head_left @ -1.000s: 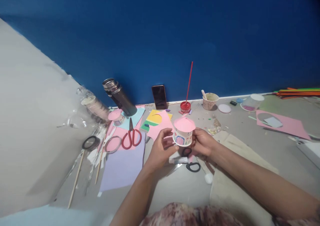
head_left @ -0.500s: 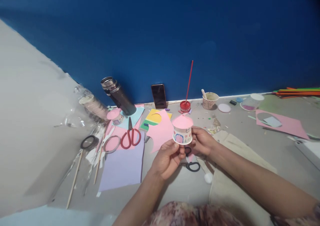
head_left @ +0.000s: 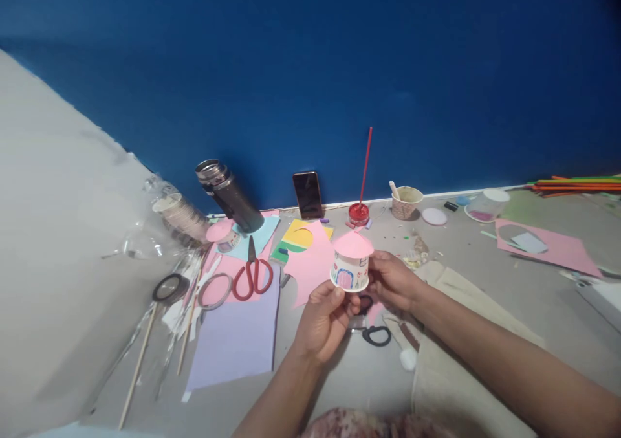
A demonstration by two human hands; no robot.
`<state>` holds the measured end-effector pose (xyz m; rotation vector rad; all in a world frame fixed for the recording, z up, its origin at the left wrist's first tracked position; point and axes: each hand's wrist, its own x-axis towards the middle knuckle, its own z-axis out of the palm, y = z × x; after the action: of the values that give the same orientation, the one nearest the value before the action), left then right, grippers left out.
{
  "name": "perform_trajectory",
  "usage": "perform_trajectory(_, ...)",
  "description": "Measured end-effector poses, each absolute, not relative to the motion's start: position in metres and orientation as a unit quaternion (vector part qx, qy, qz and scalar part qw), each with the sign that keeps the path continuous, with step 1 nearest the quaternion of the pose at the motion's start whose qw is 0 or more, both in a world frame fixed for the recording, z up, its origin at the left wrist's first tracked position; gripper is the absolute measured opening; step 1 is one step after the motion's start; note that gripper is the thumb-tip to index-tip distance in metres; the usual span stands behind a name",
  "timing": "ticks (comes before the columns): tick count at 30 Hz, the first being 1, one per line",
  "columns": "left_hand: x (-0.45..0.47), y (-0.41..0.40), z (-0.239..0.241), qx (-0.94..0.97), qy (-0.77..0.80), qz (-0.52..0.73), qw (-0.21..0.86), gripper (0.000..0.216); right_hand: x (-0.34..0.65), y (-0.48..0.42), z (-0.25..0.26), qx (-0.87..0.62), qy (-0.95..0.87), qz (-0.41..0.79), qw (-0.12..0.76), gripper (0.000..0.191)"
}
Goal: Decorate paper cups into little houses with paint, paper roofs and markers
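Between both hands I hold a white paper cup house [head_left: 350, 272], upside down, with a pink cone roof [head_left: 353, 244] on top and a drawn door, window and flowers on its side. My left hand [head_left: 326, 315] is closed on the cup's lower rim, its thumb at the front. My right hand [head_left: 392, 281] grips the cup from the right; its fingertips are partly hidden behind it. Below the cup lie black-handled scissors [head_left: 376, 336], partly covered by my hands. A pink paper sheet with a cut-out [head_left: 310, 266] lies just left of the cup.
Red-handled scissors [head_left: 253, 279] lie by lilac sheets [head_left: 235, 341] on the left. A second pink-roofed cup [head_left: 227, 237] stands beside a dark flask [head_left: 233, 198]. A phone [head_left: 307, 195] leans on the wall. A red pot [head_left: 359, 215] holds an upright stick; a cloth [head_left: 451, 334] lies right.
The cup house has turned slightly in my fingers, its drawn door shifting left. The whole view has tilted a little upward. Both hands keep their hold.
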<state>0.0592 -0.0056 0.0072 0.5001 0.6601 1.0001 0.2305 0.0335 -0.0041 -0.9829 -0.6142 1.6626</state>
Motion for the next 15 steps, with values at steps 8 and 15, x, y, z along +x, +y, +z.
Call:
perform_trajectory(8,0.061,-0.007,0.008,0.295,0.363,0.483,0.740,0.041,0.266,0.026,0.055,-0.474,-0.453,0.410,0.634,0.025)
perform_trajectory(15,0.063,-0.010,0.005,0.353,0.398,0.479,0.698,0.041,0.259,0.011,0.059,-0.434,-0.571,0.409,0.565,0.036)
